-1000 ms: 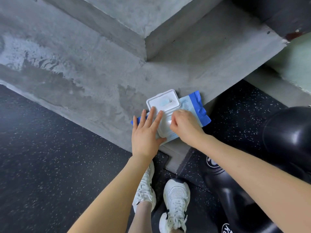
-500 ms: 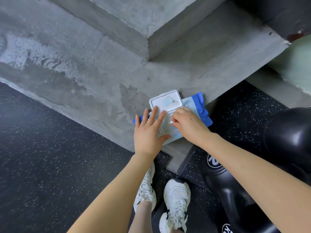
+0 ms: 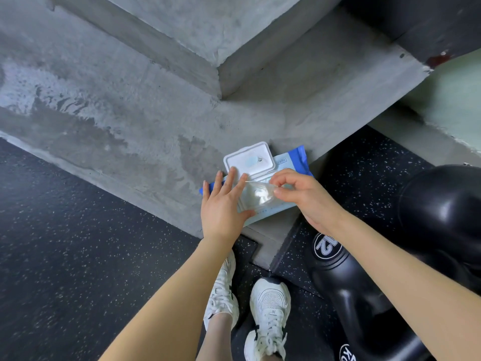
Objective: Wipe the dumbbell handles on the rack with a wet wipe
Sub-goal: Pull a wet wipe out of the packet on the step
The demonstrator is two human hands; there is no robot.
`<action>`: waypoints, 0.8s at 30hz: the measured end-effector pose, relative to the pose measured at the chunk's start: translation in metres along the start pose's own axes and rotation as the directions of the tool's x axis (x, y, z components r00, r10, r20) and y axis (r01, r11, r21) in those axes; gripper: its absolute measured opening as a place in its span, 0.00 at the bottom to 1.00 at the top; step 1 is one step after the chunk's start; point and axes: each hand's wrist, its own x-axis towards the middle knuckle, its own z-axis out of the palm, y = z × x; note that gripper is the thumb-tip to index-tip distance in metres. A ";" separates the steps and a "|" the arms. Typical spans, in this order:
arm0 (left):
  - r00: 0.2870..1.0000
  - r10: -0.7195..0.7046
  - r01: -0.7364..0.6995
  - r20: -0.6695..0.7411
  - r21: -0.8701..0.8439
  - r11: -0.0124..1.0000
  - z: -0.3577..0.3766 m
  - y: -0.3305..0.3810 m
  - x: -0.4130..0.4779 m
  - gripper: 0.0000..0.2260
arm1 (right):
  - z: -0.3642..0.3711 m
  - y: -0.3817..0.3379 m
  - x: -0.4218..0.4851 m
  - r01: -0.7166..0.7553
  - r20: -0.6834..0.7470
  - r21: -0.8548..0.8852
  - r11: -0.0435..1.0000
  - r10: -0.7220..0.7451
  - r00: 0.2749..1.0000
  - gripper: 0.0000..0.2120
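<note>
Dumbbell [image 3: 346, 285], black and shiny with a "12" on its round end, sits low on the right beside two white shoes [image 3: 270, 303] on the dark speckled floor [image 3: 65, 256]. Just past the shoes, the left hand [image 3: 221, 207] lies flat on a blue pack [image 3: 296, 157], its fingers [image 3: 229, 178] straight and spread. The right hand [image 3: 309, 199] pinches a wet wipe [image 3: 257, 195] between thumb and fingers, just above the hole in the pack. The pack's white lid [image 3: 248, 158] stands open. The pack lies on a gray concrete ledge [image 3: 130, 113].
</note>
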 end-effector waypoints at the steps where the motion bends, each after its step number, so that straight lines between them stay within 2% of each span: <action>1: 1.000 -0.008 0.008 0.011 0.006 1.000 -0.001 0.001 0.000 0.36 | -0.002 -0.002 -0.005 -0.018 -0.013 0.080 0.997 0.019 1.000 0.07; 3: 0.999 -0.024 0.024 0.034 -0.006 1.000 -0.003 0.003 0.000 0.36 | -0.007 -0.007 -0.018 -0.059 -0.044 0.194 0.979 0.069 0.997 0.08; 6: 0.991 -0.010 0.011 0.132 -0.004 1.000 -0.013 0.002 -0.001 0.37 | -0.013 -0.014 -0.042 -0.106 -0.058 0.265 0.958 0.125 0.990 0.07; 9: 0.961 -0.030 -0.016 0.277 0.162 0.987 -0.033 0.000 0.000 0.36 | -0.012 -0.028 -0.065 -0.082 -0.108 0.366 0.927 0.130 0.986 0.06; 11: 0.946 -0.070 -0.006 0.316 0.234 0.972 -0.043 0.001 0.001 0.35 | -0.012 -0.040 -0.081 -0.042 -0.159 0.422 0.906 0.120 0.980 0.06; 14: 0.944 -0.109 0.044 0.313 0.205 0.978 -0.055 0.008 -0.001 0.36 | -0.015 -0.058 -0.105 -0.011 -0.217 0.380 0.925 0.101 0.971 0.05; 16: 0.961 -0.109 0.075 0.256 0.139 0.987 -0.066 0.016 -0.006 0.35 | -0.017 -0.068 -0.120 -0.008 -0.228 0.367 0.930 0.098 0.969 0.05; 19: 0.983 -0.123 0.133 0.136 -0.071 0.988 -0.096 0.041 -0.019 0.28 | -0.020 -0.083 -0.144 -0.008 -0.241 0.359 0.933 0.101 0.965 0.05; 20: 0.975 -0.164 0.195 0.151 -0.224 0.955 -0.110 0.051 -0.025 0.25 | -0.021 -0.089 -0.154 -0.008 -0.248 0.366 0.931 0.105 0.963 0.05; 21: 0.950 -0.209 0.291 0.231 -0.419 0.860 -0.128 0.063 -0.034 0.20 | -0.022 -0.096 -0.165 -0.006 -0.256 0.381 0.925 0.112 0.960 0.05; 22: 0.918 -0.199 0.377 0.343 -0.601 0.704 -0.147 0.077 -0.044 0.16 | -0.023 -0.103 -0.176 -0.004 -0.265 0.400 0.916 0.120 0.957 0.05; 23: 0.889 -0.144 0.437 0.435 -0.712 0.551 -0.166 0.091 -0.057 0.13 | -0.024 -0.111 -0.188 -0.002 -0.275 0.418 0.908 0.129 0.953 0.05; 24: 0.863 -0.062 0.468 0.501 -0.749 0.469 -0.186 0.105 -0.072 0.12 | -0.024 -0.119 -0.200 -0.003 -0.285 0.433 0.902 0.139 0.948 0.05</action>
